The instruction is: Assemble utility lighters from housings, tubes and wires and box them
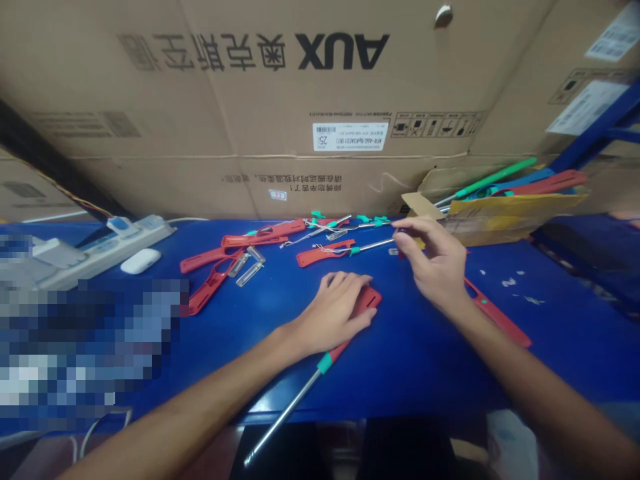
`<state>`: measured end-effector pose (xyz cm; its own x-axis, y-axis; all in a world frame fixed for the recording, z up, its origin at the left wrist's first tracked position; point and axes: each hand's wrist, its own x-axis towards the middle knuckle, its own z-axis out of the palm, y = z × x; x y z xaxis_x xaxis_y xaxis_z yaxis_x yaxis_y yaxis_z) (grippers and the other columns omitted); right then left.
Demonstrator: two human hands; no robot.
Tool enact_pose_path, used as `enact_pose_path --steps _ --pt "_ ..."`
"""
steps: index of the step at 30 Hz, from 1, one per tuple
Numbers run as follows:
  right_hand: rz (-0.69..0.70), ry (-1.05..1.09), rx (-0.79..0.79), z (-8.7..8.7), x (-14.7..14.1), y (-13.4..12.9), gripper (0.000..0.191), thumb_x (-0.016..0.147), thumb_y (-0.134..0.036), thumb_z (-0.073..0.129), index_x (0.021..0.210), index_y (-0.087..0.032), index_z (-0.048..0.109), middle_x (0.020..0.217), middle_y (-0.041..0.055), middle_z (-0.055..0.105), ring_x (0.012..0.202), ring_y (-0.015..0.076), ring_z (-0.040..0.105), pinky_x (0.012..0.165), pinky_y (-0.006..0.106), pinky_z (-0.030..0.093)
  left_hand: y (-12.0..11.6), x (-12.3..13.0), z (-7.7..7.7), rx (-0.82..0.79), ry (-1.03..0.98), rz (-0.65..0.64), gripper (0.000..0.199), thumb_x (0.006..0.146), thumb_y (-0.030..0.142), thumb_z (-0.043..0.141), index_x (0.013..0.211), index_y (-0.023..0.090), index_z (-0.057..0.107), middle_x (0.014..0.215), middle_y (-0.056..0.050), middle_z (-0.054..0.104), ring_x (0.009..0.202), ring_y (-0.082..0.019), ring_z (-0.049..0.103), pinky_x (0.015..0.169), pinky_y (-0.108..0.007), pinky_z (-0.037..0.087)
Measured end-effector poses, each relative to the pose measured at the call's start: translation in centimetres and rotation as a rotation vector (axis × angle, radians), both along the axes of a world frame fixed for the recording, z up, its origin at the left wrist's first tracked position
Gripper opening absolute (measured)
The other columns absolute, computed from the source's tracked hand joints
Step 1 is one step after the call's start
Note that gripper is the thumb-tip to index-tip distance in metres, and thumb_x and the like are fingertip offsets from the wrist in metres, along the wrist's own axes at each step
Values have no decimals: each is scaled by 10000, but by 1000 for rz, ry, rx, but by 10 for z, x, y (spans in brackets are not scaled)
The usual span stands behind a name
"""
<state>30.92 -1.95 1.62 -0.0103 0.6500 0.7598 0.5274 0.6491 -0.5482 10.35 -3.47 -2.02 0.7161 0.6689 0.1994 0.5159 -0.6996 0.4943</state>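
Note:
My left hand lies over a red-handled stick lighter on the blue table, its fingers and thumb closed about the handle. A green collar joins that handle to a thin metal tube, which slants toward me past the table's front edge. My right hand is raised, thumb and fingertips drawn together in a pinch. Something small and dark shows at the fingertips, too small to name. Behind my hands are loose red handle shells, a red shell with wires and a metal tube, and several small clear parts.
A large cardboard box stands along the back. At back right, an open carton holds green, blue and red lighters. One red handle lies beside my right forearm. A power strip and white earbud case are at left.

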Motion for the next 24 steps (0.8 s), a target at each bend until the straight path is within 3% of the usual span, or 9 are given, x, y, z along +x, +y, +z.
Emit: enact_pose_path --steps 4,9,14,19,24 --pt "58 -379 -99 -5 12 9 178 994 -285 575 1068 -241 731 1013 59 716 949 218 651 881 377 507 2 -2 3 13 9 25 467 1048 470 455 1410 175 447 1327 -107 621 1213 -274 533 1114 -512 348" --pt "144 -701 -375 -32 18 24 267 1015 -349 515 1064 -211 739 1040 100 712 1021 268 635 929 437 502 16 -17 6 43 -31 105 373 1044 484 469 1263 205 586 1268 -70 671 1206 -262 563 1077 -472 403" --pt "197 -734 -421 -30 17 19 319 999 -416 540 1174 -222 721 1112 108 691 1088 281 622 960 460 498 31 -28 2 62 -93 216 268 1034 354 512 1201 185 635 1189 -78 720 1136 -251 634 1002 -404 478" --pt "408 -716 -463 -11 9 4 652 763 -626 768 1324 -312 656 1350 86 608 1277 314 518 1083 525 385 36 -28 -3 20 -63 280 217 1019 274 484 1052 221 692 1015 -24 769 890 -213 711 757 -311 499" --pt "610 -758 -534 -12 -7 -6 402 829 -548 743 1142 -295 754 1291 70 641 1228 291 526 1081 512 337 39 -32 1 48 -100 332 269 1033 332 462 966 212 694 817 -2 743 719 -182 669 617 -274 411"
